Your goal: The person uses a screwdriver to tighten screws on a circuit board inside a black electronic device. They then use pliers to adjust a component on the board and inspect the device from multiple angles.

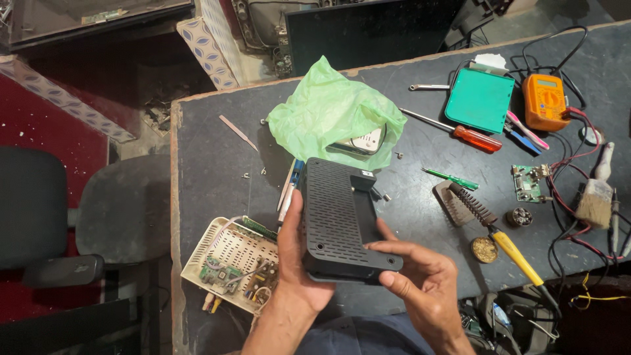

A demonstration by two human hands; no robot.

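Note:
A black vented plastic device case point(338, 217) is held above the dark workbench point(210, 144), near its front edge. My left hand point(292, 269) grips its left side from below, thumb up along the edge. My right hand point(420, 279) holds its near right corner, fingers curled over the bottom edge. The case's slotted face points up at me.
An opened cream case with a circuit board point(231, 263) lies left. A green plastic bag point(335, 112) sits behind. To the right lie a red-handled screwdriver point(474, 138), green screwdriver point(453, 178), soldering iron point(509, 250), teal box point(480, 98), orange multimeter point(544, 100), brush point(597, 194) and small board point(529, 182).

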